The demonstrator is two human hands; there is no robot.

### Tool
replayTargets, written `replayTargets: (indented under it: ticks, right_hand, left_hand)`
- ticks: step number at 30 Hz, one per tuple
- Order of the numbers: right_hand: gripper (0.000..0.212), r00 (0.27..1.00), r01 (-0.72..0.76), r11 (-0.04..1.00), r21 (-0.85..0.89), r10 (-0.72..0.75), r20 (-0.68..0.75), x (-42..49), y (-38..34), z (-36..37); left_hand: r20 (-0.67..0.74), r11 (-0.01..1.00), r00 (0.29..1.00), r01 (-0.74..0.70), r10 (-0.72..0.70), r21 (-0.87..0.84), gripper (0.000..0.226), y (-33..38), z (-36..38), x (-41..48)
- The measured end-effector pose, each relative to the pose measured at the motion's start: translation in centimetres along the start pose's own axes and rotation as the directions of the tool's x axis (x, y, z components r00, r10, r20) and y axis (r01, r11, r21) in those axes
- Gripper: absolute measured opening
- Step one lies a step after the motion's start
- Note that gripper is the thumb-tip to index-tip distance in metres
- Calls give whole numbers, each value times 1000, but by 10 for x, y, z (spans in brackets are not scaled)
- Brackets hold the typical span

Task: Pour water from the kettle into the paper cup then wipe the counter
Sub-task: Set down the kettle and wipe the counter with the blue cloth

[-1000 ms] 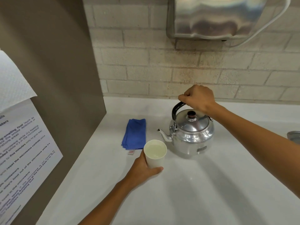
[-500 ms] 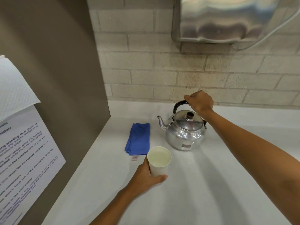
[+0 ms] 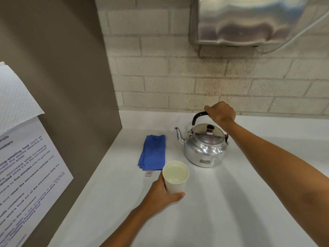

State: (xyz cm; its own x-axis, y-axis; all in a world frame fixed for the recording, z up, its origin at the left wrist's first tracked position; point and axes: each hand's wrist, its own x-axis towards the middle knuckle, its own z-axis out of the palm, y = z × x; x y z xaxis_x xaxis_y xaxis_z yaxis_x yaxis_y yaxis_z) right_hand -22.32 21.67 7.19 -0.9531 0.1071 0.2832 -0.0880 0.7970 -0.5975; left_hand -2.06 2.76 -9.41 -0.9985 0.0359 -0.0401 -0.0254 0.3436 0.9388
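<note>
A shiny metal kettle (image 3: pixel 204 150) stands upright on the white counter (image 3: pixel 222 211), its spout pointing left. My right hand (image 3: pixel 220 114) is closed around the kettle's black handle. In front of it a white paper cup (image 3: pixel 175 178) holds water and rests on the counter. My left hand (image 3: pixel 162 195) wraps around the cup's lower left side. A folded blue cloth (image 3: pixel 153 152) lies flat to the left of the kettle, touched by neither hand.
A brown panel (image 3: pixel 58 86) with a printed notice (image 3: pixel 25 184) and a paper towel walls off the left side. A brick wall runs along the back, with a steel dispenser (image 3: pixel 249 20) mounted above the kettle. A small pink tag (image 3: pixel 148 174) lies by the cloth.
The kettle has moved back and away from the cup and now sits level on the counter, spout well clear of the cup. My left hand still holds the cup in place.
</note>
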Motion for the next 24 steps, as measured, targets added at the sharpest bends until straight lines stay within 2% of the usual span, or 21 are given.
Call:
replayTargets:
  ticks: [4, 11, 20, 22, 24]
  right_hand:
    - [40, 1000, -5, 1000, 5, 4, 18, 2, 0, 2]
    - [41, 999, -20, 1000, 3, 20, 28, 5, 1, 4]
    - [36, 998, 8, 1000, -18, -7, 55, 4, -1, 10]
    - [36, 1000, 7, 1000, 20, -8, 26, -2, -2, 9]
    - [30, 994, 54, 997, 53, -49, -101, -14, 0, 9]
  left_hand:
    - [2, 1000, 1000, 10, -10, -5, 72, 0, 0, 0]
    - [2, 1000, 1000, 18, -18, 6, 66, -1, 0, 0]
    - [7, 1000, 1000, 2, -2, 5, 76, -1, 0, 0]
    - [14, 1000, 1000, -2, 2, 4, 81, -1, -1, 0]
    - [27, 1000, 1000, -7, 7, 3, 87, 0, -1, 1]
